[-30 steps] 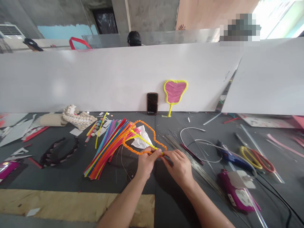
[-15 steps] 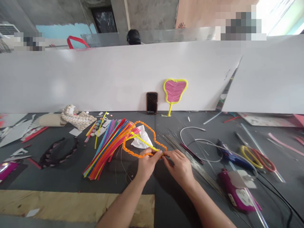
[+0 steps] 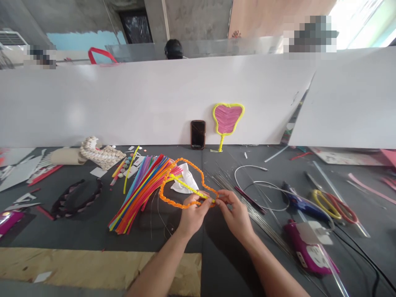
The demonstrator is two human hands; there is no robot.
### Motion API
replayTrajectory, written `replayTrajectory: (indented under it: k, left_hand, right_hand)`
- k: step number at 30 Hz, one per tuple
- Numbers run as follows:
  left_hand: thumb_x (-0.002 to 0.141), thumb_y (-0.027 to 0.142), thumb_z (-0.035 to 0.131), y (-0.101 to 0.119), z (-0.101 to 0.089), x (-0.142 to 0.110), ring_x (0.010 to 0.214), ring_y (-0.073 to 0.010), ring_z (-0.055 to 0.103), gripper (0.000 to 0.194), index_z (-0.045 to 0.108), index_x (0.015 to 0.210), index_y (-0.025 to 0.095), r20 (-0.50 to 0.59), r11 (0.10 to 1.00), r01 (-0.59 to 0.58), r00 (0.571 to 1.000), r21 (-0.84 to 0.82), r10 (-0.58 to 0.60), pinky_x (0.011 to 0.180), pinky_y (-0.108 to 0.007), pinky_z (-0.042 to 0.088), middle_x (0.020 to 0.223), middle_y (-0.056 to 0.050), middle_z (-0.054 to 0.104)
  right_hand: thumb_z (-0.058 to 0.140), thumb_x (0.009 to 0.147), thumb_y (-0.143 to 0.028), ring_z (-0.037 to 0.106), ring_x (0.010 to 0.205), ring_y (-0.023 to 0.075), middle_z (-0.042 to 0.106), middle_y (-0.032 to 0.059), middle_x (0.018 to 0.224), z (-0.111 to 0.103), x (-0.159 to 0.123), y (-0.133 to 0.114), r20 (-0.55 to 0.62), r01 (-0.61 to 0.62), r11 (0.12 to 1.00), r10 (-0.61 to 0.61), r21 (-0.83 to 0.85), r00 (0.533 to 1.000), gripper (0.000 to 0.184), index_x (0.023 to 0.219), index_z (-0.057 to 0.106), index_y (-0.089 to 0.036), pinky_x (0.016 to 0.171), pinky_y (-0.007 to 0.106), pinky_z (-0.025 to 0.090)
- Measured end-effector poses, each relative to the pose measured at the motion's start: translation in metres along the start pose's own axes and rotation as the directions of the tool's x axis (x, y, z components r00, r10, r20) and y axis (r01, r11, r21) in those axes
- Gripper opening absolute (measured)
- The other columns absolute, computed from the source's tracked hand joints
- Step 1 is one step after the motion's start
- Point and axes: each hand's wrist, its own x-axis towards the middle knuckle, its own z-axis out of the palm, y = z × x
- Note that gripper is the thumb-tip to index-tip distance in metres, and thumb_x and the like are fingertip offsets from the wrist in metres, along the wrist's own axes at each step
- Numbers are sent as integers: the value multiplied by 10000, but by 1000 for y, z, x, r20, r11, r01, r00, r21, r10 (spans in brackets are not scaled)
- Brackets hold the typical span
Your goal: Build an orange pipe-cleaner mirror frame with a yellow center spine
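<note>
A twisted orange pipe-cleaner loop (image 3: pixel 202 177) is held up in front of me, with a twisted yellow pipe-cleaner strand (image 3: pixel 185 182) running across its inside. My left hand (image 3: pixel 194 214) pinches the lower right of the loop together with the yellow strand, between thumb and fingers. Close beside it, my right hand (image 3: pixel 234 210) has thumb and index finger closed on the loop's right end, near the yellow strand's tip. Behind the loop lie a bundle of coloured pipe cleaners (image 3: pixel 139 196) and a crumpled white paper (image 3: pixel 185 181).
Thin metal wires (image 3: pixel 253 216) lie right of my hands, near a blue glue gun (image 3: pixel 306 207), scissors (image 3: pixel 337 206) and a magenta power strip (image 3: pixel 309 251). A phone (image 3: pixel 198 134) and a pink-and-yellow mirror-shaped craft (image 3: pixel 228 119) lean on the white partition (image 3: pixel 139 99). A dark braided headband (image 3: pixel 76 198) lies left.
My right hand's fingers have shifted slightly up and right along the orange loop, a little away from the left. My left hand keeps its pinch, almost in place.
</note>
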Motion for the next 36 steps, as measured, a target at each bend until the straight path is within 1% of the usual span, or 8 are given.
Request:
replayTrajectory:
  k: [3,5,7,10,14,18,22,36]
  left_hand:
    - [722,308,635,3,0,-1,800,-193,649,139,655,704,171,20,999,-18,1000,36,17,673,-257,524,829,-62,682]
    - [710,327,648,2,0,-1,764,-186,650,155,654,710,173,-29,1000,23,999,15,-23,672,-259,517,786,-52,685]
    - [691,351,670,-1,0,1,712,-180,649,182,652,724,173,-103,996,83,991,-34,-86,659,-263,510,727,-36,684]
    - [676,374,693,-9,-1,4,670,-169,640,220,649,730,165,-185,985,131,971,-113,-151,638,-259,496,675,-21,676]
    - [670,375,704,-15,-1,6,685,-162,643,236,641,734,157,-201,965,145,961,-220,-190,667,-260,488,683,-19,679]
    - [673,370,707,-12,0,4,704,-165,654,231,634,740,162,-178,957,166,961,-239,-211,689,-265,493,694,-17,685]
    - [687,369,700,-13,0,3,720,-172,655,228,639,762,163,-176,972,130,970,-198,-166,701,-276,502,722,-28,690]
    - [717,386,673,-10,-4,3,772,-195,651,220,650,769,173,-140,1000,-16,990,-12,14,717,-286,511,817,-63,686]
  right_hand:
    - [572,839,-313,655,644,177,688,26,717,-1,0,1,1,-56,993,56,105,998,180,967,564,-188,614,289,523]
    - [576,843,-319,633,648,173,680,28,734,-2,1,0,-55,-10,999,12,43,998,160,944,574,-195,609,294,510]
    - [563,858,-290,616,714,181,675,42,787,-4,1,-1,-97,120,988,-130,-97,987,96,887,601,-207,666,320,498]
    - [563,861,-217,587,777,189,674,49,830,-5,1,-5,-40,366,890,-391,-273,920,93,844,653,-227,732,350,464]
    - [594,846,-183,552,761,188,688,36,840,-4,-1,-9,27,479,773,-516,-416,856,155,943,687,-260,712,352,425]
    - [581,859,-185,535,774,185,696,28,863,-4,-1,-11,54,493,731,-534,-472,844,190,997,685,-265,721,353,400]
    - [556,875,-189,521,788,191,695,32,878,-4,0,-12,62,484,737,-520,-473,852,231,1060,670,-270,727,361,395]
    - [497,869,-148,529,871,220,610,60,914,1,-5,-7,113,328,904,-308,-274,945,399,1236,553,-293,764,393,431]
